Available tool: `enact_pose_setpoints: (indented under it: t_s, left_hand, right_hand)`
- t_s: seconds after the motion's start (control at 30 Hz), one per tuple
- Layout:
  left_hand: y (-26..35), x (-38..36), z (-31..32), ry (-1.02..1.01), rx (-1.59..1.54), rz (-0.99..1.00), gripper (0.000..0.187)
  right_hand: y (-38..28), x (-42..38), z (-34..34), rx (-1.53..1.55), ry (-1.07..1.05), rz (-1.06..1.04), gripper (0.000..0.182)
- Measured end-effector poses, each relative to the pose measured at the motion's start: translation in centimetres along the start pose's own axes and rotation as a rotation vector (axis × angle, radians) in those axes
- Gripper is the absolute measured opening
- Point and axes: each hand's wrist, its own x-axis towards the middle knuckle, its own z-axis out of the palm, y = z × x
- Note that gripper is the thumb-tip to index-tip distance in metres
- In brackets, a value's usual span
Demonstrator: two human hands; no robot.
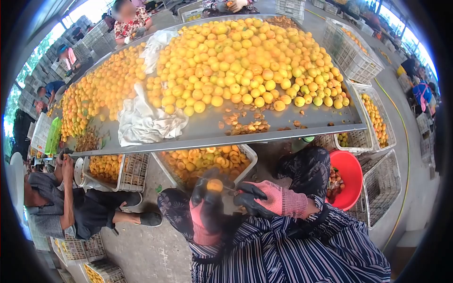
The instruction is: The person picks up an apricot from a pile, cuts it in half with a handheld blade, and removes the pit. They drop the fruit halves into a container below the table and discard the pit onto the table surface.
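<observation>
My left hand (206, 207), in a black and pink glove, is closed around an orange apricot (214, 185). My right hand (264, 198), gloved alike, is curled shut just beside it. A thin metal tool (230, 189) sticks out from the right fingers toward the fruit; its exact kind is too blurred to tell. Below and beyond both hands stands a crate of apricot halves (203, 160). The metal table (207, 137) in front bears a big heap of whole apricots (236, 61).
Scraps of apricot (247, 127) and a white cloth (148, 122) lie on the table. At right are a red basin (348, 177) with scraps inside, a white crate (384, 188) and a yellow hose (403, 141). A co-worker (52, 203) sits at left; other people are across the table.
</observation>
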Motion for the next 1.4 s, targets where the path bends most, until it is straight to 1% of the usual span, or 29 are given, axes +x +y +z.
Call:
enact_pose_setpoints:
  t_s: [0.17, 0.23, 0.3, 0.33, 0.37, 0.4, 0.43, 0.47, 0.5, 0.53, 0.57, 0.67, 0.7, 0.73, 0.8, 0.83, 0.87, 0.9, 0.93, 0.97, 1.0, 1.03, 1.07, 1.13, 1.17, 1.23, 1.27, 1.33, 1.4]
  left_hand:
    - [1.1, -0.2, 1.2, 0.067, -0.014, -0.029, 0.053]
    - [1.1, -0.3, 1.3, 0.071, -0.048, -0.031, 0.052]
    - [0.9, -0.6, 1.8, 0.064, 0.070, 0.095, 0.051]
    - [0.8, -0.7, 1.8, 0.062, 0.071, 0.093, 0.051]
    - [0.5, -0.7, 1.7, 0.067, -0.197, 0.031, 0.044]
    - [0.2, -0.5, 1.7, 0.070, -0.464, -0.030, 0.038]
    - [-0.5, -0.4, 1.3, 0.064, -0.462, -0.023, 0.038]
    - [-1.5, -0.3, 0.5, 0.067, -0.326, 0.012, 0.035]
    - [-2.1, -0.4, 0.1, 0.075, -0.190, 0.043, 0.032]
    - [-2.1, -0.4, -0.4, 0.059, -0.159, -0.011, 0.029]
    - [-2.3, -0.2, -1.2, 0.057, -0.156, -0.011, 0.029]
    - [-2.8, -0.2, -2.2, -0.018, -0.047, -0.038, 0.030]
    - [-2.0, 0.0, -1.4, 0.006, -0.384, -0.139, 0.035]
    - [-1.2, 0.3, -0.8, 0.031, -0.721, -0.234, 0.042]
    - [-0.6, 0.5, -0.2, 0.045, -0.721, -0.239, 0.040]
    - [-0.5, 0.4, -0.2, 0.063, -0.718, -0.262, 0.038]
    - [-0.7, 0.3, -0.4, 0.064, -0.715, -0.268, 0.038]
    - [-1.1, 0.4, -0.6, 0.077, -0.582, -0.179, 0.036]
    - [-1.3, 0.4, -0.8, 0.088, -0.451, -0.089, 0.034]
    - [-1.0, 0.4, -0.6, 0.087, -0.451, -0.091, 0.034]
    - [-0.4, 0.5, -0.4, 0.111, -0.466, -0.109, 0.040]
    - [0.0, 0.8, -0.4, 0.135, -0.481, -0.123, 0.045]
    - [-0.1, 1.1, -0.9, 0.137, -0.481, -0.120, 0.045]
    - [-0.8, 1.9, -2.1, -0.212, -0.785, -0.066, 0.047]
    - [-1.0, 2.0, -2.0, -0.212, -0.785, -0.065, 0.047]
    - [-1.7, 2.2, -1.2, -0.188, -0.823, -0.016, 0.033]
    - [-1.2, 2.0, -0.5, -0.187, -0.823, -0.015, 0.033]
    - [0.4, 1.4, 1.0, 0.073, -0.758, -0.273, 0.037]
    - [-0.2, 1.6, 0.3, 0.073, -0.699, -0.251, 0.039]
  right_hand:
    - [-1.2, 0.0, 0.3, -0.170, 0.014, -0.040, 0.047]
    - [-0.4, 0.1, 0.5, -0.156, -0.001, -0.073, 0.046]
    - [0.3, 0.1, 0.9, -0.139, -0.012, -0.103, 0.046]
    - [0.4, 0.2, 1.2, -0.219, 0.018, -0.097, 0.046]
    - [0.5, 0.3, 1.3, -0.300, 0.047, -0.091, 0.046]
    - [0.4, 0.3, 1.2, -0.302, 0.048, -0.094, 0.046]
    - [0.3, 0.5, 1.1, -0.378, 0.023, -0.041, 0.047]
    - [0.2, 0.7, 0.9, -0.453, -0.005, 0.011, 0.047]
    - [-0.4, 1.0, 0.8, -0.453, -0.007, 0.006, 0.047]
    - [-1.4, 1.2, 0.7, -0.522, -0.059, 0.128, 0.048]
    - [-1.9, 1.4, 0.6, -0.590, -0.107, 0.253, 0.049]
    - [-0.7, 1.6, 1.4, -0.662, -0.032, 0.223, 0.049]
    - [-0.2, 1.5, 1.6, -0.663, -0.030, 0.222, 0.049]
    - [0.4, 1.3, 2.0, -0.611, 0.023, 0.128, 0.046]
    - [1.5, 0.9, 2.7, -0.575, 0.109, -0.022, 0.039]
    - [1.6, 0.8, 2.6, -0.571, 0.107, -0.022, 0.039]
    - [0.7, 0.9, 2.4, -0.578, 0.042, 0.067, 0.039]
    - [0.0, 0.9, 2.2, -0.587, -0.022, 0.157, 0.039]
    - [-0.3, 0.9, 2.2, -0.585, -0.019, 0.160, 0.039]
    - [-0.6, 1.0, 2.1, -0.587, -0.028, 0.198, 0.039]
    - [-0.9, 1.1, 2.2, -0.590, -0.037, 0.233, 0.039]
    - [-1.1, 1.2, 2.2, -0.592, -0.039, 0.231, 0.039]
    - [-1.3, 1.2, 2.3, -0.593, -0.002, 0.205, 0.039]
    - [-1.2, 1.1, 2.7, -0.590, 0.036, 0.180, 0.040]
    - [-1.0, 1.0, 2.8, -0.603, 0.060, 0.127, 0.040]
    - [-0.5, 1.2, 2.8, -0.615, 0.084, 0.073, 0.041]
    - [-0.1, 1.4, 2.8, -0.655, 0.072, 0.113, 0.039]
    - [0.1, 1.6, 2.8, -0.695, 0.064, 0.152, 0.039]
    - [0.2, 1.7, 2.6, -0.644, 0.056, 0.145, 0.039]
